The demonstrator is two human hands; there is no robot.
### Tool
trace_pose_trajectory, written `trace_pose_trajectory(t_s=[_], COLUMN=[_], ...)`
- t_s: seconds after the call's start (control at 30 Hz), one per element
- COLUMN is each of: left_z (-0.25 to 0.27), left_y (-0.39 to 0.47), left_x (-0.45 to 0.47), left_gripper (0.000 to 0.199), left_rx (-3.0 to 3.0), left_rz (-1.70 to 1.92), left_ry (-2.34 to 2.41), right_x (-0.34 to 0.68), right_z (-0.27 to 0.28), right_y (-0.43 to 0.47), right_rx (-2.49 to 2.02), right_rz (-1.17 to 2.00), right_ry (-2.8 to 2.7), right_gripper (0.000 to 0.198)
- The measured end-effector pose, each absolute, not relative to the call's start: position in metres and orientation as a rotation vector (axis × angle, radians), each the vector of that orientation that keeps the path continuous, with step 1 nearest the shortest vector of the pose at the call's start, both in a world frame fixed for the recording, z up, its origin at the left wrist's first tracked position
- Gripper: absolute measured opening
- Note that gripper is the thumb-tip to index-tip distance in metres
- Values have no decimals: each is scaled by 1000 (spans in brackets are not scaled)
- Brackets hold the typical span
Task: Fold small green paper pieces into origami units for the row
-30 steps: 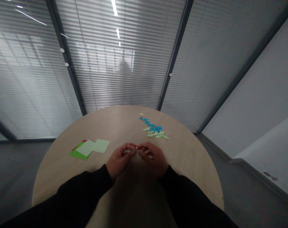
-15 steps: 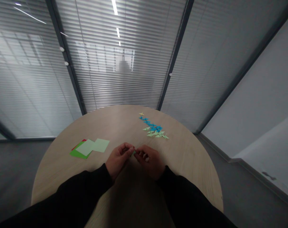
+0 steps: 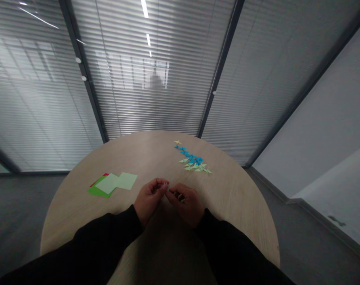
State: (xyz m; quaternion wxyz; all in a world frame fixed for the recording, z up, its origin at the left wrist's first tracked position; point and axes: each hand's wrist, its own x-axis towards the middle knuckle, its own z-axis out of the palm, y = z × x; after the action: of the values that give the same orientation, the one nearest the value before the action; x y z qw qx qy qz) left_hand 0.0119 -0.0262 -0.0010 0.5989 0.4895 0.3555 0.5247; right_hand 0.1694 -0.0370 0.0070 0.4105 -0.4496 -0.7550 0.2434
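My left hand (image 3: 150, 200) and my right hand (image 3: 186, 204) meet over the near middle of the table, fingertips almost touching. Both are closed in a pinch on a small piece of folded paper (image 3: 168, 189), of which only a pale sliver shows between them. Beyond the hands, to the right, lies a row of small folded paper figures with pointed tips, like cranes: a yellow one (image 3: 177, 142) farthest off, several blue ones (image 3: 192, 159), and several pale green ones (image 3: 198, 168) nearest. Left of my left hand, pale green square sheets (image 3: 127, 181) overlap a bright green sheet (image 3: 100, 191).
A red sheet (image 3: 97, 181) peeks out under the pile. The round wooden table (image 3: 236, 213) curves away on all sides. Behind it stand glass panels with blinds (image 3: 156, 114) in dark frames, and a white wall (image 3: 325, 130) is at the right.
My right hand's fingers have shifted slightly at the fingertips, and less of the small green folded paper shows now. The sheets and the folded figures lie as before.
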Motion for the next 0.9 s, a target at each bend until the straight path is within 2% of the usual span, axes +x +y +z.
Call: trace_pose_trajectory(t_s=[0.43, 0.73, 0.9], left_z=[5, 8, 12], left_y=[-27, -30, -29], left_x=[13, 14, 13], left_gripper=[32, 26, 30], left_rx=[1185, 1110, 1130], left_rz=[1182, 1182, 1143], left_ry=[858, 781, 835], right_x=[165, 168, 169], right_z=[11, 9, 9], right_y=[-41, -40, -39], right_rx=[-1152, -1159, -1076], right_rz=[541, 712, 834], right_ry=[-1865, -1794, -1707], right_gripper=[18, 25, 26])
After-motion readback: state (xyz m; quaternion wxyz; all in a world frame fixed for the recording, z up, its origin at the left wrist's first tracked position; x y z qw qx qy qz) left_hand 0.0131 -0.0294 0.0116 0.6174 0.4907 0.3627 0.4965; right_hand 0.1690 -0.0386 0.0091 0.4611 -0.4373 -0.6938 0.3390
